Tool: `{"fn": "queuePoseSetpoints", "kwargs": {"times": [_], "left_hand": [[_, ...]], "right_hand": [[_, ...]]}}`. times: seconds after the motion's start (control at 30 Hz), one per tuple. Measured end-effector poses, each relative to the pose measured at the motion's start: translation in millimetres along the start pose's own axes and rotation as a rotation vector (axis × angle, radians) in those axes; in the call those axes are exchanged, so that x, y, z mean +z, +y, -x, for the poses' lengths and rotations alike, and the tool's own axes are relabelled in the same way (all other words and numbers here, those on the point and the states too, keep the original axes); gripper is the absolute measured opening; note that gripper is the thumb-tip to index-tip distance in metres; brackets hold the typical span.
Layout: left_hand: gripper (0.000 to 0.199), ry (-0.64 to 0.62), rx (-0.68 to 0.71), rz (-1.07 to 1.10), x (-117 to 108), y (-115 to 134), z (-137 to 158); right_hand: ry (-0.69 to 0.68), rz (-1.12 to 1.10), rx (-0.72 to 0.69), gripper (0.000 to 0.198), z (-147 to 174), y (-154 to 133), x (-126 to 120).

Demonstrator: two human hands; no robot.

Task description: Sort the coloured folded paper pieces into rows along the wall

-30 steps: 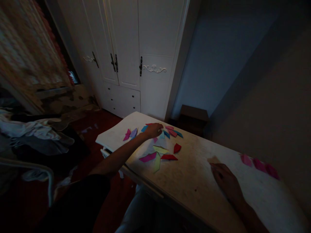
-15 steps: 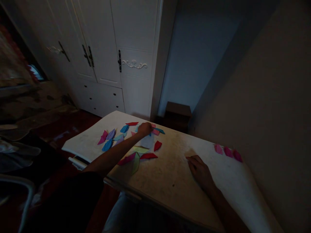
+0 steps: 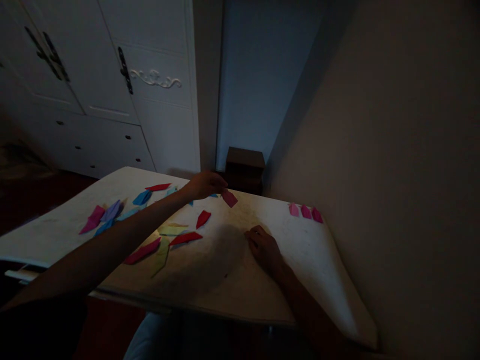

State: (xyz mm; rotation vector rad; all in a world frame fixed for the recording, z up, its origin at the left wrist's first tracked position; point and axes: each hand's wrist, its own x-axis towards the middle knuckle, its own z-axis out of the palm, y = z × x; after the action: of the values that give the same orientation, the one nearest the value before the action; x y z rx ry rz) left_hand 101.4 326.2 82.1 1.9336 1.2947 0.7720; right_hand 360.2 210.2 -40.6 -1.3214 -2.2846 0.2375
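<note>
My left hand (image 3: pixel 205 185) is closed in a pinch on a pink folded paper piece (image 3: pixel 229 198), held above the far edge of the table. My right hand (image 3: pixel 264 248) rests on the tabletop with its fingers curled in, and no paper shows in it. Around and under my left forearm lie several folded paper pieces, among them a red piece (image 3: pixel 203 219), another red piece (image 3: pixel 186 238), a yellow-green piece (image 3: pixel 161 256), a magenta piece (image 3: pixel 93 220), and a blue piece (image 3: pixel 142 197). My left arm hides part of this group.
Three pink-to-magenta folded papers (image 3: pixel 306 211) stand in a row at the table's far right. The pale table (image 3: pixel 225 295) meets a wall (image 3: pixel 405 175) on the right. Behind it are a white wardrobe (image 3: pixel 165 125) and a small brown cabinet (image 3: pixel 245 157).
My left hand has lifted a pink paper piece from the group and moved right with it. The view has turned to the right. My right hand stays on the table, fingers curled.
</note>
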Motion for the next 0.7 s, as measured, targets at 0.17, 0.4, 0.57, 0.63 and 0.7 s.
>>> {"fn": "queuePoseSetpoints", "kwargs": {"times": [0.17, 0.4, 0.57, 0.63, 0.7], "left_hand": [[0.028, -0.143, 0.133, 0.098, 41, 43, -9], [0.022, -0.324, 0.255, 0.050, 110, 51, -60], [0.018, -0.391, 0.297, -0.106, 149, 45, -114], [0.018, -0.396, 0.312, -0.149, 162, 42, -135], [0.019, -0.410, 0.328, -0.191, 174, 39, -153]], "right_hand": [[-0.084, 0.066, 0.051, 0.035, -3, 1, 0], [-0.142, 0.049, 0.075, 0.036, -6, -4, -8], [-0.127, 0.010, 0.059, 0.036, -7, -5, -8], [-0.119, 0.014, 0.051, 0.035, -7, -3, -6], [-0.125, 0.031, 0.048, 0.031, -8, -2, -4]]}}
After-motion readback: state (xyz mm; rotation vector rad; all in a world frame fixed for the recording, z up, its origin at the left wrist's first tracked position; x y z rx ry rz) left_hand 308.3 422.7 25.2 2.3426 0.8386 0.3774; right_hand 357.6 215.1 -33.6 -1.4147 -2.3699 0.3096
